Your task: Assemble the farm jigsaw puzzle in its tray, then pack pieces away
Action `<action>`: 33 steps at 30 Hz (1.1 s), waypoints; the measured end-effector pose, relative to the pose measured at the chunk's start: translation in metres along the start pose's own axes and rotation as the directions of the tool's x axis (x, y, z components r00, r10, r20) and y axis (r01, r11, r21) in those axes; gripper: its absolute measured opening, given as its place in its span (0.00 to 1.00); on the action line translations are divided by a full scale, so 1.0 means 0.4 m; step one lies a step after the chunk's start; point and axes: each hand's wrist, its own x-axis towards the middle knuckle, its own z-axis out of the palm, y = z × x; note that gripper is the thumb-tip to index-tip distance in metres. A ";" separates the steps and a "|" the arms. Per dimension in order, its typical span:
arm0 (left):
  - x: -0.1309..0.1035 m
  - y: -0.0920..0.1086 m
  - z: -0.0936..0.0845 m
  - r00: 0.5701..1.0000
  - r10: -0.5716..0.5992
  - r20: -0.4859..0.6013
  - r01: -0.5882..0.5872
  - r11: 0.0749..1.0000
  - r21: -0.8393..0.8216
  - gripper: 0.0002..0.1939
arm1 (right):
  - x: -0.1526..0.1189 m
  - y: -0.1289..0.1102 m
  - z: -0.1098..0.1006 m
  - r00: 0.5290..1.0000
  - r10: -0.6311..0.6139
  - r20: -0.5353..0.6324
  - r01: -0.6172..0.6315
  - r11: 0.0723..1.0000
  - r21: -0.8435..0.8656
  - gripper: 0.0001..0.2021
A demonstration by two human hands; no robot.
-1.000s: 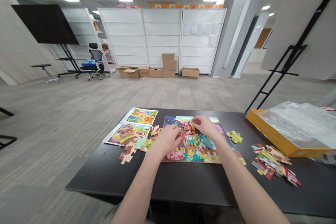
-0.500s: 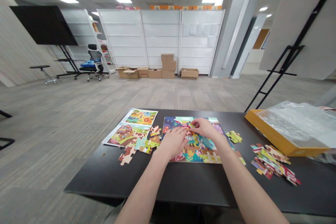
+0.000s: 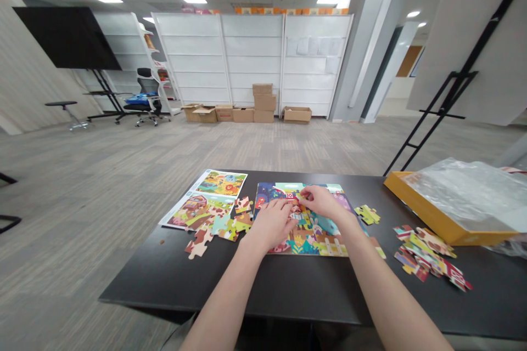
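My left hand (image 3: pixel 272 224) lies with its fingers stretched over the left part of a colourful picture board (image 3: pixel 302 242), which has a rabbit and a fence on it. Just to its right, my right hand (image 3: pixel 321 202) is closed in a pinch at the board's upper middle. A small puzzle piece (image 3: pixel 303 197) shows partly at those fingertips; the fingers hide most of it. Both hands cover much of the board's centre.
Left of the board lie a printed picture sheet (image 3: pixel 189 197) and loose puzzle pieces (image 3: pixel 201 242). To the right are a green piece (image 3: pixel 367 214), a pile of pieces (image 3: pixel 430 255) and a yellow box (image 3: pixel 428 211) with clear plastic. The black table (image 3: pixel 164 279) has its edge at left.
My right hand's fingers have shifted very slightly at the upper middle of the board. My left hand stays in nearly the same place.
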 end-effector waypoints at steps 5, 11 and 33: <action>-0.002 0.003 0.000 1.000 -0.012 0.017 0.012 1.000 0.018 0.24 | 0.010 0.011 0.011 0.997 0.033 -0.074 -0.039 0.996 -0.083 0.14; -0.001 0.006 -0.004 0.999 -0.022 0.039 0.021 0.999 0.028 0.25 | 0.012 0.016 0.027 0.993 -0.003 -0.117 -0.010 0.994 -0.109 0.16; -0.007 -0.005 -0.013 0.997 -0.069 0.028 0.068 0.998 0.017 0.22 | 0.009 0.045 0.026 0.992 0.050 -0.116 -0.084 0.949 -0.305 0.14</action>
